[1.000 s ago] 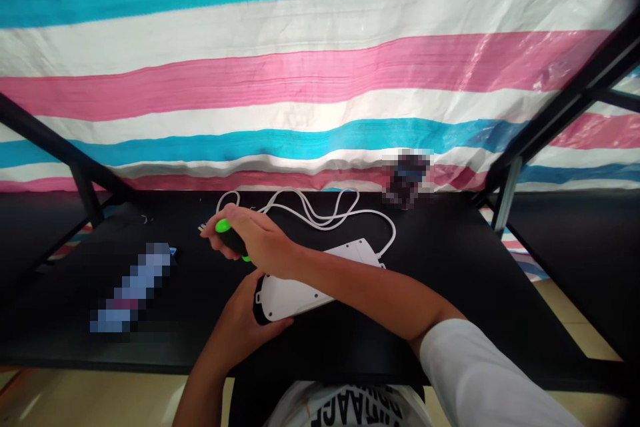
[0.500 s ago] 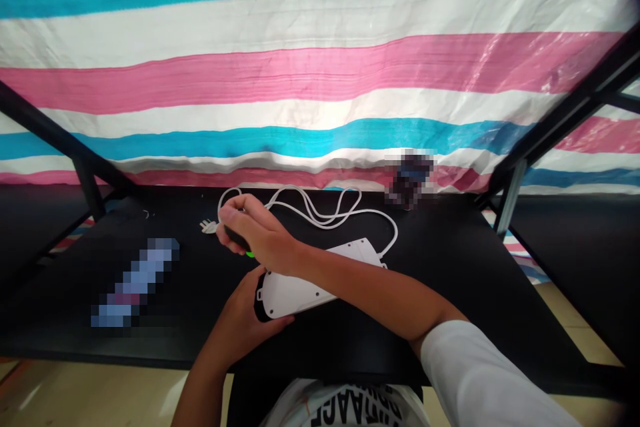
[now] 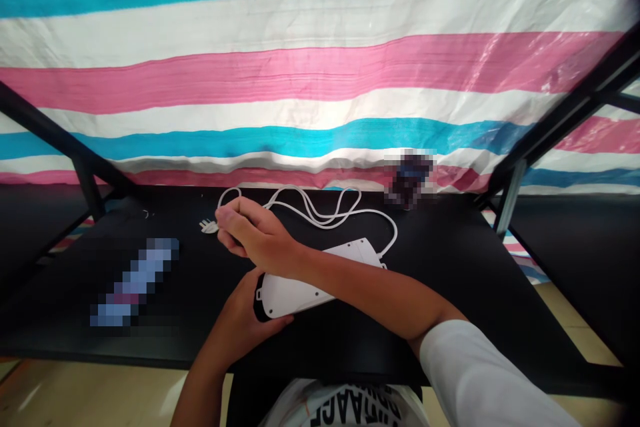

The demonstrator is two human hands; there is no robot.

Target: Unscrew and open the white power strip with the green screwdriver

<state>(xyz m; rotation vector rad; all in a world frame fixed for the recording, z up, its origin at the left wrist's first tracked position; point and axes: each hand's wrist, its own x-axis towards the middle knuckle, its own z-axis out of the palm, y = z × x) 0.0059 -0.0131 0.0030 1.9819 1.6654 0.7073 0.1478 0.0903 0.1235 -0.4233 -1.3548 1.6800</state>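
A white power strip (image 3: 300, 295) lies upside down on the black table, with screw holes showing in its underside. My left hand (image 3: 250, 310) grips its left end, thumb along the near edge. Above that end, my right hand (image 3: 257, 237) is closed in a fist around a screwdriver, whose dark and green handle showed a moment ago and is now hidden by the fingers. The tip is out of sight. My right forearm crosses over the strip and covers part of it.
The white cord (image 3: 325, 220) loops behind the strip to a plug (image 3: 207, 226) left of my right hand. A blurred blue item (image 3: 137, 283) lies on the table (image 3: 450, 293) at left, a blurred dark one (image 3: 410, 180) at the back right. Striped sheeting (image 3: 300, 80) hangs behind.
My right hand has turned at the wrist and shifted slightly down, so the screwdriver's handle no longer shows. My left hand and the power strip have hardly moved.
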